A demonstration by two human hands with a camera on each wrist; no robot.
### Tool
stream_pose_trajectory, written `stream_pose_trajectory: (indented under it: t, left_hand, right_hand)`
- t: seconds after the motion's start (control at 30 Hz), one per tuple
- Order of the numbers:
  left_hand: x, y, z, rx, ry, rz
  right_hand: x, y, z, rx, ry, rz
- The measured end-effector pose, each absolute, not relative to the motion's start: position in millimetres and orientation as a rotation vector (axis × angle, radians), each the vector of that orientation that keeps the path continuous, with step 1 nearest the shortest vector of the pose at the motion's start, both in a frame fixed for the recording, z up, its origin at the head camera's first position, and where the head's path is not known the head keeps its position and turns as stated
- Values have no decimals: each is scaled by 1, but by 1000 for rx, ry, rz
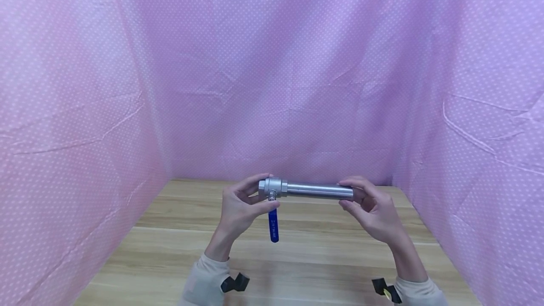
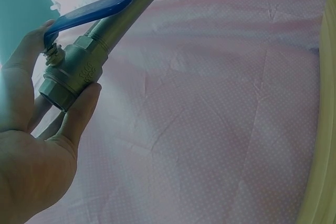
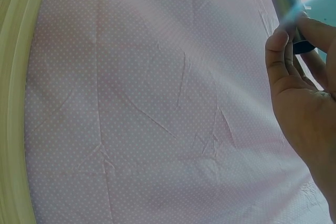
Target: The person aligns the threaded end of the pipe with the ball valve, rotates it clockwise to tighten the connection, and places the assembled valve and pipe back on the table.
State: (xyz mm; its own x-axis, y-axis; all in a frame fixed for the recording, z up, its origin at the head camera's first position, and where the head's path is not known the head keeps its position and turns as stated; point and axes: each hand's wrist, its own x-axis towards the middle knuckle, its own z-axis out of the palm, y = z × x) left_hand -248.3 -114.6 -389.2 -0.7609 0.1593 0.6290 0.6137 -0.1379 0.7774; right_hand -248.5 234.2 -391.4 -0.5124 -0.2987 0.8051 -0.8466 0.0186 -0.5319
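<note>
Both hands hold one joined piece level above the table in the head view: a ball valve (image 1: 275, 186) with a steel pipe (image 1: 316, 191) running to the right from it. The left hand (image 1: 241, 209) grips the valve body, its thumb by the stem of the blue lever handle (image 1: 274, 225), which points toward the person. At the pipe's far end the right hand (image 1: 376, 211) pinches it between thumb and fingers. In the left wrist view the valve's hexagonal end (image 2: 58, 94) sits between the fingers. The pipe's end (image 3: 303, 46) shows between the right fingers in the right wrist view.
A wooden table (image 1: 314, 259) lies beneath the hands. Pink dotted cloth (image 1: 272, 84) hangs behind it and along both sides. Black wrist mounts (image 1: 235, 283) stick out at the light sleeves.
</note>
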Motion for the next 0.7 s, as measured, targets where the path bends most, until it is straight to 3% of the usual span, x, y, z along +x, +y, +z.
stream_pose_trajectory:
  t: [0.37,0.7]
  left_hand:
    - [-250,-114,-390,-879,-1800,-1974]
    - [-250,-114,-390,-885,-1792,-1991]
  right_hand:
    - [-252,233,-391,1218,-1756,1485]
    - [-247,236,-393,1066,-1913,1359]
